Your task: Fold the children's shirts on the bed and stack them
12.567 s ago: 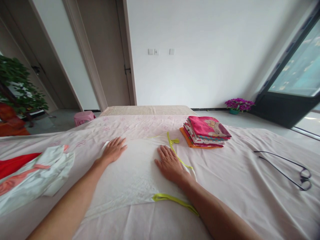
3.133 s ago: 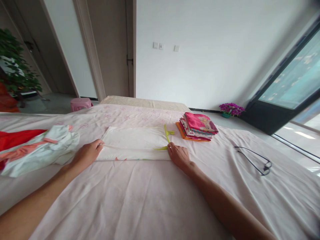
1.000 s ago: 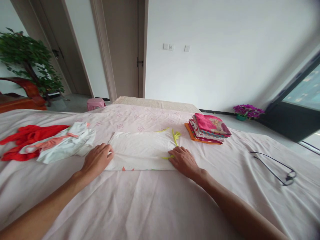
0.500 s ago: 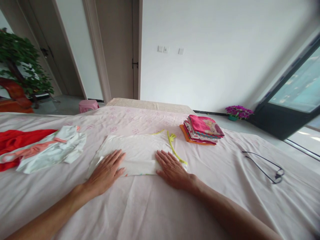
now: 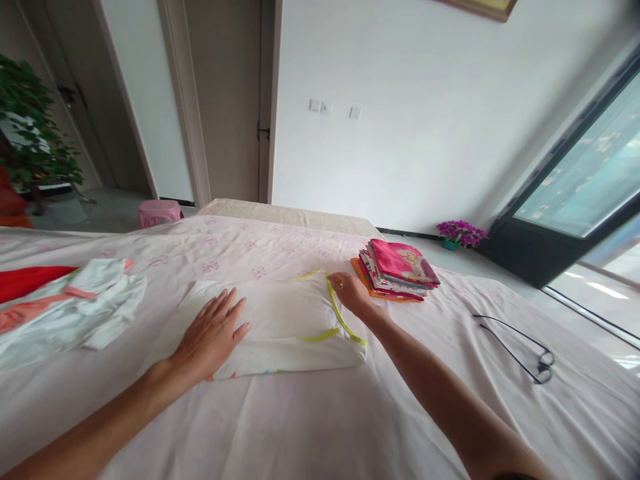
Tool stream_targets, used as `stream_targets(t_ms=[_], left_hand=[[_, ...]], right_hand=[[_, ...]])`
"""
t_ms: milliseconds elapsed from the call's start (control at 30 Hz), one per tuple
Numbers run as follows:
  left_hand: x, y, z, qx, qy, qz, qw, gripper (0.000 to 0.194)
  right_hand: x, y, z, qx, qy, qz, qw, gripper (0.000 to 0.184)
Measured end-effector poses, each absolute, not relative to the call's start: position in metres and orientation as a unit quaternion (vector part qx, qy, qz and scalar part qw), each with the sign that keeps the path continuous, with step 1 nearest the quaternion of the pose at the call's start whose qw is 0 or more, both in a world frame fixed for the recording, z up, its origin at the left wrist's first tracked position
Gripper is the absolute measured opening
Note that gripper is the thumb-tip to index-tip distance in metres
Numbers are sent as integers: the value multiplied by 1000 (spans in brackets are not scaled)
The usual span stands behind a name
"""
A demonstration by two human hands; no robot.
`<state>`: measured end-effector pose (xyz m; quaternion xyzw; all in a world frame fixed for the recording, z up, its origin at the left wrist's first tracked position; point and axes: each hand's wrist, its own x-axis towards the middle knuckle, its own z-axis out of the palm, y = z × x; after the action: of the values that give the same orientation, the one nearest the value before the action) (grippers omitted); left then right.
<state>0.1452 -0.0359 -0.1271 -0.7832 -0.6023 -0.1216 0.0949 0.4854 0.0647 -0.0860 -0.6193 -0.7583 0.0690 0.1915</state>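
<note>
Resting wide and flat, the left hand touched the left part of the white top, which lay in the middle of the pale sheet. The right hand was at the top's far right corner, by the yellow trim. Its fingers were bent in, so that grip looked narrow, but I cannot tell if it held any cloth, because the fingertips were hidden.

The near side of the top looked folded over, with tiny bits of color (red and a little green) peeking out along the edge. To do this part well, I think the left hand had to push down softly, so the cloth would not slide. The right hand had to be gentle at the corner, since a hard tug might have made bumps or pulled the fold crooked. The neat pile of folded clothes sat just beside the right hand, so that wrist needed care not to knock it.
</note>
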Motion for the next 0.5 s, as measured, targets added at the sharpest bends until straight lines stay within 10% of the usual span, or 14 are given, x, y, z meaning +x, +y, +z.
stream_targets(t_ms=[500], left_hand=[[163, -8, -157, -791, -586, -168, 51, 56]], right_hand=[[461, 134, -97, -637, -760, -1, 125, 26]])
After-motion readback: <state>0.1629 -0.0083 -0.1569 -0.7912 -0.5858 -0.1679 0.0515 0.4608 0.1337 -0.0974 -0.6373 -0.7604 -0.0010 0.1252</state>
